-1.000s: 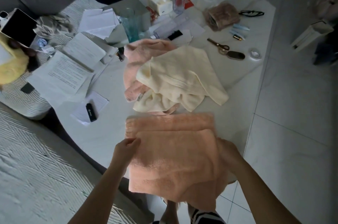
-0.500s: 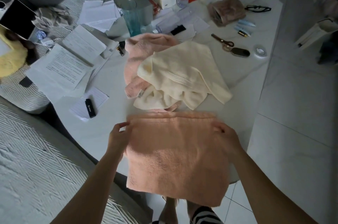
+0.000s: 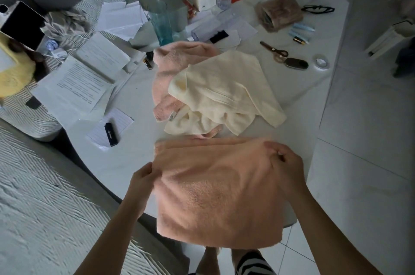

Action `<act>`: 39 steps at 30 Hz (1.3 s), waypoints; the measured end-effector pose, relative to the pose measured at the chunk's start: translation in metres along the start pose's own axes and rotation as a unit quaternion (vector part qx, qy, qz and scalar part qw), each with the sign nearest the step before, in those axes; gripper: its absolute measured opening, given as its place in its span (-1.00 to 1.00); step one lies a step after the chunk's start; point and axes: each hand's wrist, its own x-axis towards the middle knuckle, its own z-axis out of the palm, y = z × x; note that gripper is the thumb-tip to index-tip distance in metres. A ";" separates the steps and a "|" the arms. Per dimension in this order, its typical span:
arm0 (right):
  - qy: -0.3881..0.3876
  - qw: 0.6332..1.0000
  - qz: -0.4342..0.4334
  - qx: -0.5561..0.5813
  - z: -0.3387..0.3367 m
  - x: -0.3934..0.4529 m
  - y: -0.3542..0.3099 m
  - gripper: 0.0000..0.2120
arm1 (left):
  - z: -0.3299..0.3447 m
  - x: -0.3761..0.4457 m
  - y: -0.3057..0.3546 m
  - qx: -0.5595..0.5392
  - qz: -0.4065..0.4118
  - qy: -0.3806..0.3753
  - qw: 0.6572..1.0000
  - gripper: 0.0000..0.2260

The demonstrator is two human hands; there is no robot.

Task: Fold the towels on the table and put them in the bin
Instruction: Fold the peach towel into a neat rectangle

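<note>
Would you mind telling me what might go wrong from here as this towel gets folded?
1. Much of the peach towel hangs off the table edge, held by the left hand and right hand; letting go might let it slide to the floor.
2. The unfolded cream towel lies close behind; pushing forward could snag it.
3. No bin is in view, so the carry cannot be judged.

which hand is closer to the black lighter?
Left. The left hand grips the peach towel's left edge, just below and right of the lighter. The right hand holds the towel's far-right corner, across the towel from it.
</note>
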 end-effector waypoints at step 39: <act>-0.141 0.945 -0.020 -0.293 -0.073 -0.080 0.112 -0.82 | 0.046 -0.125 -0.101 0.083 -0.057 0.050 0.994 -0.82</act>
